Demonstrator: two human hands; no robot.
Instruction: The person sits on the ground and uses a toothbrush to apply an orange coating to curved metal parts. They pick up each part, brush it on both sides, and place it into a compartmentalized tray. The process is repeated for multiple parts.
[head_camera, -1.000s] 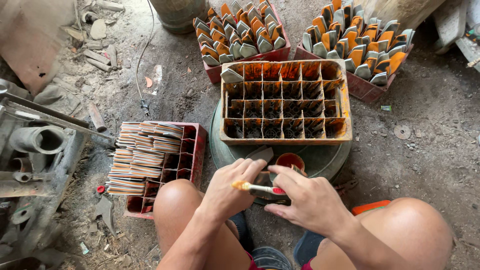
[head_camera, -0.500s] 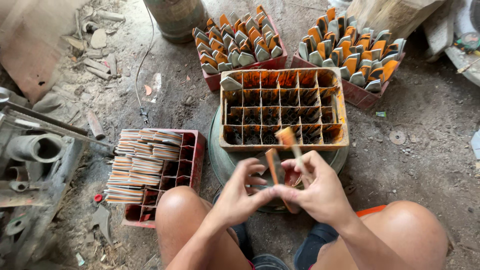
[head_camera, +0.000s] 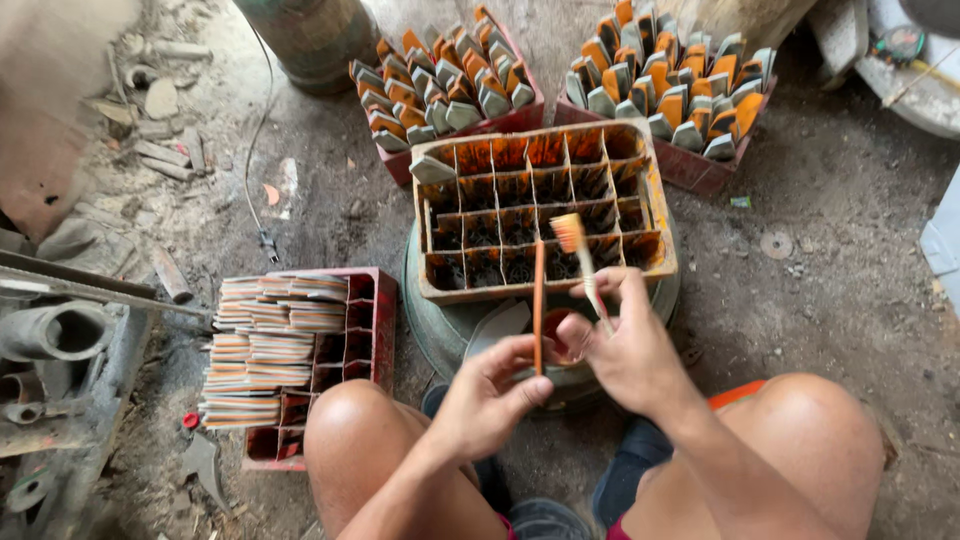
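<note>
left hand (head_camera: 490, 395) pinches thin flat piece (head_camera: 538, 305) edge-up, above knees | right hand (head_camera: 625, 350) grips brush (head_camera: 578, 255) | divided tray (head_camera: 540, 210) holds one piece, other cells empty | left crate (head_camera: 300, 350) stacked, mostly untouched

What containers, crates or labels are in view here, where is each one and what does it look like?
Compartment tray: centre, on a round base; rectangular grid, orange-stained, mostly empty.
Left red crate: beside the person's left knee; part-filled with flat stacked pieces.
Two red crates at the top, one left and one right: packed with upright orange and grey pieces.
Labels, signs, screens: none visible.
</note>
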